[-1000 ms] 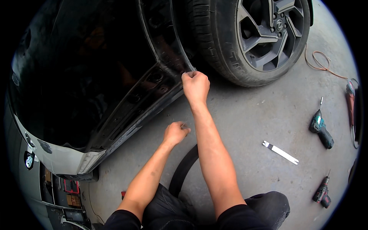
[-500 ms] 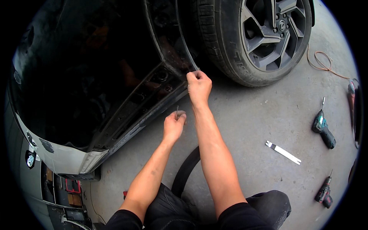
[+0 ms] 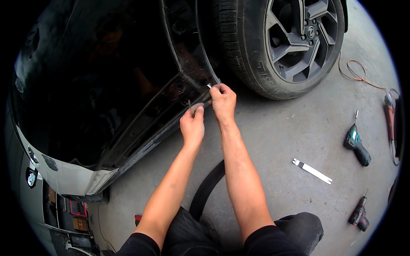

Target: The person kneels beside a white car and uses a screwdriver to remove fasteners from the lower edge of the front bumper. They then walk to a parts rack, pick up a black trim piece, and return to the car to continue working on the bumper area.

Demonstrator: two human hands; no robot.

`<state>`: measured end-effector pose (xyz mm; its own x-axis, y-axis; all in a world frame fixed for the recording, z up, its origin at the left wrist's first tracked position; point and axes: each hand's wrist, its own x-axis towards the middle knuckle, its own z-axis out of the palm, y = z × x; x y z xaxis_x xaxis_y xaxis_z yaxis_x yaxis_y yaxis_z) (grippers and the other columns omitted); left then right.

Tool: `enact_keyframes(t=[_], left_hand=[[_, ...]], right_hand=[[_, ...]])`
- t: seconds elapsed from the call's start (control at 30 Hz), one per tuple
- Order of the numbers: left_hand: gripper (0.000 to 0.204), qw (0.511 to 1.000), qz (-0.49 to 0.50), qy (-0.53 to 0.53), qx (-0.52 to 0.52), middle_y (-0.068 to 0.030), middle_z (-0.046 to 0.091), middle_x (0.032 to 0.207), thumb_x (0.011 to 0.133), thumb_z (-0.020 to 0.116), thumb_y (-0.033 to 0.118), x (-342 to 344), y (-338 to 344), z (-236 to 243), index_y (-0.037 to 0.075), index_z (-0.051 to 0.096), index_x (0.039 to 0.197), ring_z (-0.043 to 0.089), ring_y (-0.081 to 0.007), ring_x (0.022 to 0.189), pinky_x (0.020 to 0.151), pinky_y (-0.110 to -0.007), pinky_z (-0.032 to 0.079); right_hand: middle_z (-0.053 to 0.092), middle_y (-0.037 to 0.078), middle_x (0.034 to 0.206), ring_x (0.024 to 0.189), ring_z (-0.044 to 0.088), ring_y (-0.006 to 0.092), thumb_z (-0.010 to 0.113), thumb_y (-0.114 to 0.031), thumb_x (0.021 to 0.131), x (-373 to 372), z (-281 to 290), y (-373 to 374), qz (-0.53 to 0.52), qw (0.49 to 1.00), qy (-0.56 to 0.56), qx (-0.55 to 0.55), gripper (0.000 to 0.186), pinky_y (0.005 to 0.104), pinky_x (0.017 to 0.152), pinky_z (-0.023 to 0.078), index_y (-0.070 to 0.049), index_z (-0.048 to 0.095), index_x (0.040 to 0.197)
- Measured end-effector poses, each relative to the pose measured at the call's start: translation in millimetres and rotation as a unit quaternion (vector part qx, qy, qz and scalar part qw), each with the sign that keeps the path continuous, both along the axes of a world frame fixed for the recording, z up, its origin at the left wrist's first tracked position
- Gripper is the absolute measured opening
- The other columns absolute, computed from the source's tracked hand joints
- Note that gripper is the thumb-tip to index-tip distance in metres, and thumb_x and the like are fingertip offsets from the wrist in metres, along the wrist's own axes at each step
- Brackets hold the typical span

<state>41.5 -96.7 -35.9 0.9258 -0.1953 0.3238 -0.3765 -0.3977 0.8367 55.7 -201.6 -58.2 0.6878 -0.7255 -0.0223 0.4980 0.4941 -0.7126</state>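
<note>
Upward from left fingertips [image 3: 199, 109], thin piece [image 3: 189, 103].

Short black sleeves [image 3: 273, 241], bare forearms [image 3: 244, 175], dark worn trousers [image 3: 301, 230]

raised lettering [image 3: 266, 75] along the black tire [image 3: 241, 48], small emblem [image 3: 311, 32] at centre of the grey wheel [image 3: 294, 54]

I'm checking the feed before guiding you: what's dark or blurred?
Head view: the dark car surface loses detail and shows faint reflections; head view: the left hand looks slightly blurred at its fingers; head view: the corners are black.
</note>
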Motion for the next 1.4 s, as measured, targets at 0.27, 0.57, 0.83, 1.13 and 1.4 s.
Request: enact_keyframes(t=[0.27, 0.57, 0.83, 1.13, 1.4], left_hand=[[0.024, 0.957, 0.024, 0.139, -0.253, -0.0047, 0.065, 0.095, 0.091, 0.059, 0.018, 8.5, -65.8, 7.5, -0.004, 0.067, 0.096, 0.057, -0.0098, 0.086, 0.077, -0.024, 0.044], [0.011, 0.930, -0.010, 0.209, -0.301, 0.0075, 0.047, 0.063, 0.091, 0.058, 0.013, 17.7, -67.2, 7.9, 0.007, 0.063, 0.083, 0.037, -0.0035, 0.053, 0.050, -0.020, 0.029], [0.016, 0.936, -0.024, 0.187, -0.299, -0.0015, 0.065, 0.086, 0.089, 0.059, 0.012, 16.3, -67.4, 5.5, 0.000, 0.068, 0.094, 0.057, -0.0057, 0.073, 0.061, -0.019, 0.044], [0.018, 0.950, -0.036, 0.172, -0.259, -0.0048, 0.066, 0.090, 0.088, 0.059, 0.010, 23.6, -53.4, -0.4, -0.004, 0.067, 0.095, 0.059, -0.0105, 0.080, 0.071, -0.023, 0.047], [0.012, 0.968, -0.023, 0.135, -0.212, 0.0059, 0.053, 0.063, 0.087, 0.061, 0.012, 17.3, -54.6, 4.8, 0.002, 0.068, 0.085, 0.038, -0.0031, 0.052, 0.048, -0.021, 0.027]], right_hand=[[0.057, 0.002, 0.058, 0.052, 0.049, 0.0070, 0.058, -0.010, 0.075, -13.0, 4.7, -17.8, -0.020, 0.986, 0.040, -0.159, 0.014, 0.0236, 0.048, 0.040, 0.002, 0.063, 0.071], [0.059, 0.002, 0.060, 0.056, 0.052, 0.0078, 0.064, -0.013, 0.076, -25.2, 5.7, -40.1, 0.050, 0.987, 0.077, -0.130, 0.016, 0.0249, 0.050, 0.042, 0.003, 0.065, 0.074], [0.065, 0.015, 0.065, 0.062, 0.063, 0.0221, 0.065, -0.015, 0.072, -20.1, 29.7, -31.5, -0.001, 0.971, 0.164, -0.174, 0.018, 0.0334, 0.062, 0.049, 0.002, 0.067, 0.076], [0.066, 0.019, 0.072, 0.069, 0.066, 0.0305, 0.063, -0.014, 0.070, -10.0, 30.2, -19.3, -0.017, 0.973, 0.181, -0.144, 0.017, 0.0378, 0.069, 0.051, 0.001, 0.067, 0.076], [0.059, 0.003, 0.068, 0.055, 0.053, 0.0105, 0.059, -0.009, 0.079, -11.7, 7.3, -21.7, 0.129, 0.989, -0.019, 0.076, 0.011, 0.0241, 0.048, 0.044, 0.002, 0.064, 0.078]])
